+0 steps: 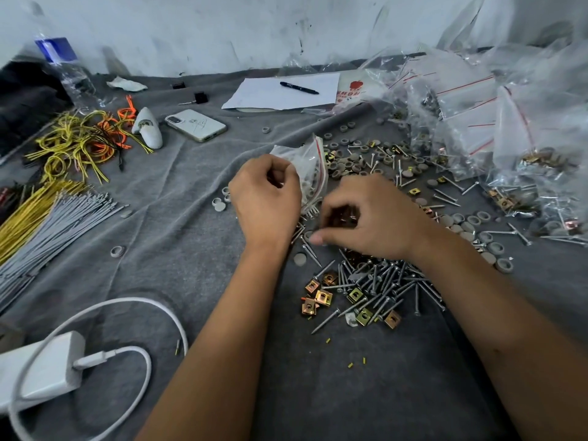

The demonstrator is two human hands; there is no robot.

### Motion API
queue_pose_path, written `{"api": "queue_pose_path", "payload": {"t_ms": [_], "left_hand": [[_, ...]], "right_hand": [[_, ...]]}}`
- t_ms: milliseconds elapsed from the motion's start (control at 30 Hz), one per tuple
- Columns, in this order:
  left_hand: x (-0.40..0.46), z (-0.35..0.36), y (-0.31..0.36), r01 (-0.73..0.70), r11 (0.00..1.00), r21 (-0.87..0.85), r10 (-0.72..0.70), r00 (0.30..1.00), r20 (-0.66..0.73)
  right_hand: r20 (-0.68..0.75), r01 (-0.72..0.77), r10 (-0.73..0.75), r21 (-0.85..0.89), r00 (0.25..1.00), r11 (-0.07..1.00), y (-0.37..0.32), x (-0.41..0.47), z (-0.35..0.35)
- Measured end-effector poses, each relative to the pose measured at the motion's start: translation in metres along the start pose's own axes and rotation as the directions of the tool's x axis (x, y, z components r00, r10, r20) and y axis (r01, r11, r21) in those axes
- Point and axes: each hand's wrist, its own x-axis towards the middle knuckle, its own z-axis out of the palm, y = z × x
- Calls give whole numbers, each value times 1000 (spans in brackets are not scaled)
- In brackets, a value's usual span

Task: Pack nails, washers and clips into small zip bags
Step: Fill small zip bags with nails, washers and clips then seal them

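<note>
Left hand (pixel 265 198) grasps the zip bag (pixel 307 173), its mouth toward my right. Right hand (pixel 366 218) is curled around a pinch of clips, just beside the bag, nearer the nail pile (pixel 381 284) below. I feed leftward next.

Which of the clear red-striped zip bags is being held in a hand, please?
The small clear zip bag gripped by the left hand at centre; the other filled bags lie piled at the right, untouched.
</note>
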Motion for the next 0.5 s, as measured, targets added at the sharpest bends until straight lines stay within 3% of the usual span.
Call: {"api": "queue_pose_path", "payload": {"t_ms": [67, 133, 367, 433, 500], "left_hand": [[0, 0, 0, 15, 1000, -21, -15, 1000, -1], [0, 0, 1, 26, 999, -35, -26, 1000, 1], [0, 2, 0, 27, 999, -36, -27, 1000, 10], [1, 2, -2, 42, 999, -28, -43, 999, -25], [3, 1, -4, 59, 997, -38, -62, 996, -67]], "right_hand": [[178, -21, 45, -134, 983, 991, -3, 1, 7], [250, -32, 79, -186, 965, 982, -6, 3, 11], [185, 35, 16, -273, 983, 961, -3, 2, 9], [148, 22, 7, -193, 989, 981, -2, 1, 6], [57, -22, 22, 4, 998, 1000, -3, 0, 4]]}}
